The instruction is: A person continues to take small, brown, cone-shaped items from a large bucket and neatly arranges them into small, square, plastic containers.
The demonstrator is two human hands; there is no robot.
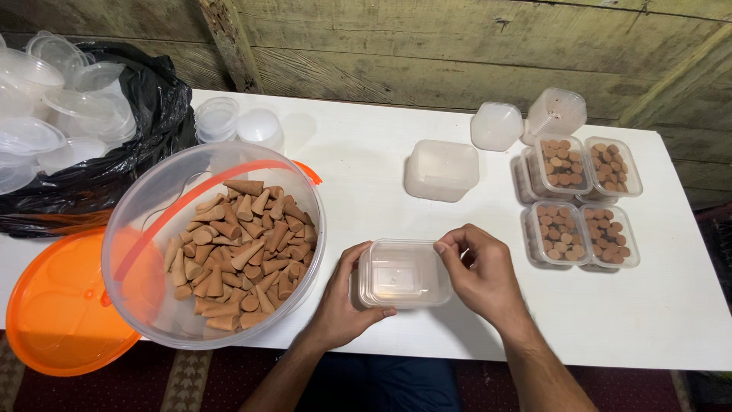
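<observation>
At the near edge of the white worktop [366,152], both hands hold a small clear plastic box [402,272] that stands empty and upright on the surface. The left hand [341,299] cups the box's left side, with its thumb lying along the near lower edge. The right hand [479,271] closes on the right side, its fingertips pinching the far right corner of the rim. The forearms come in from the bottom of the view.

Just to the left of the box stands a large clear round tub [213,244], tilted slightly toward the viewer, with an orange handle across it and a heap of tan cones [236,248] inside. Its orange lid [65,305] lies flat at the worktop's left corner, partly under the tub.

Farther out on the right, four small clear boxes filled with the same brown pieces [579,200] sit in a two-by-two block, well apart from the hands. Behind the held box, near the middle, an upturned empty box [441,169] rests alone, and beyond it lie a square lid [496,126] and another clear container [555,113] on its side.

At the far left, two short stacks of round cups [236,122] stand beside a black bag [114,168] full of clear lids and tubs. A weathered plank wall [457,46] backs the worktop.
</observation>
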